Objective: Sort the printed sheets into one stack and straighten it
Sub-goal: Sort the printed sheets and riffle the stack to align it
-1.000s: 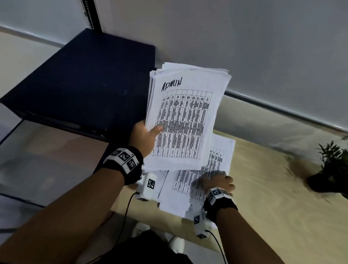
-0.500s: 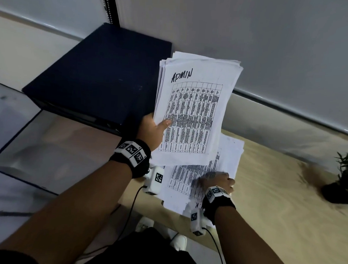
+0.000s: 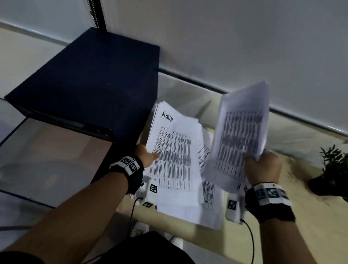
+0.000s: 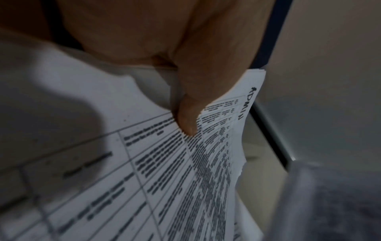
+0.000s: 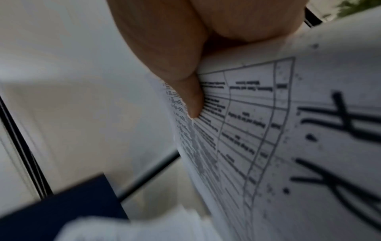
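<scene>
Over desk (image 3: 314, 225) | left hand (image 3: 145, 155) fingers clamp ADMIN stack (image 3: 174, 155), long axis away | right hand (image 3: 263, 169) fingers clamp upright sheets (image 3: 242, 134)

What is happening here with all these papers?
A person is gathering printed sheets at a wooden desk. The left hand holds a thick bundle marked "ADMIN", thumb on top. The right hand grips a second bundle, lifted and tilted above the desk. A few loose sheets lie on the desk under them. So the papers are not yet one stack. A dark box sits to the left and a small plant to the right.
</scene>
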Demonstrator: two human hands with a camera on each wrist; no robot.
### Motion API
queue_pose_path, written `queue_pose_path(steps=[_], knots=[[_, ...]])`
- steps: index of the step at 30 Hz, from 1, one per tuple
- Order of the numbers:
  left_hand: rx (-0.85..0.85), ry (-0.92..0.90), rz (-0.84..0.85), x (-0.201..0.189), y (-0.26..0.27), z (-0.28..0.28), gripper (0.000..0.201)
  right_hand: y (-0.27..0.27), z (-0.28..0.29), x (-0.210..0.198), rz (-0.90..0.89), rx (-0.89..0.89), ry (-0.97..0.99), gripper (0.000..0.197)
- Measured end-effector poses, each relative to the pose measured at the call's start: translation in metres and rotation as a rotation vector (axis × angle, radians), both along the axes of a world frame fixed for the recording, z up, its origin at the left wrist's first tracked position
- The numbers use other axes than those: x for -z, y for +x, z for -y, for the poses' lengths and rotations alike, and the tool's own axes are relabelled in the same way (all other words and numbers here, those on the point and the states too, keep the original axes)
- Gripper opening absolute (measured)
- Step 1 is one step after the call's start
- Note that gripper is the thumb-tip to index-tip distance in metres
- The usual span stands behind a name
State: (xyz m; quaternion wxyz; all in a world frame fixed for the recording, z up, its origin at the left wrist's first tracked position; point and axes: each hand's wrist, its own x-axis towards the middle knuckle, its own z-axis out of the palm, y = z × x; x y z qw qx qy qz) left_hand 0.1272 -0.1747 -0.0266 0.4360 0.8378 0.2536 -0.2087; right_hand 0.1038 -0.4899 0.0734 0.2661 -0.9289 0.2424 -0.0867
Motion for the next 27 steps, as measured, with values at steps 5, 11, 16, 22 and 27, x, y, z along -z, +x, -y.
queue_pose_path(steps=[5,11,16,22,27], knots=[[0.116,0.11,-0.188,0.015,-0.015,-0.001,0.09,-0.01,-0.005,-0.027,0.093,0.092,0.305,0.029],[-0.073,-0.028,-0.028,0.016,-0.011,0.005,0.065,-0.016,-0.054,0.063,-0.26,0.011,0.439,0.036],[0.038,0.009,0.012,0.008,-0.007,0.007,0.07,-0.019,-0.103,0.117,-0.58,-0.17,0.338,0.056],[0.127,0.188,0.205,-0.026,-0.012,0.013,0.035,-0.008,-0.093,0.14,-0.603,0.148,0.061,0.065],[0.067,0.315,0.619,-0.083,-0.009,0.005,0.015,-0.008,-0.116,0.136,-0.591,0.199,0.097,0.091]])
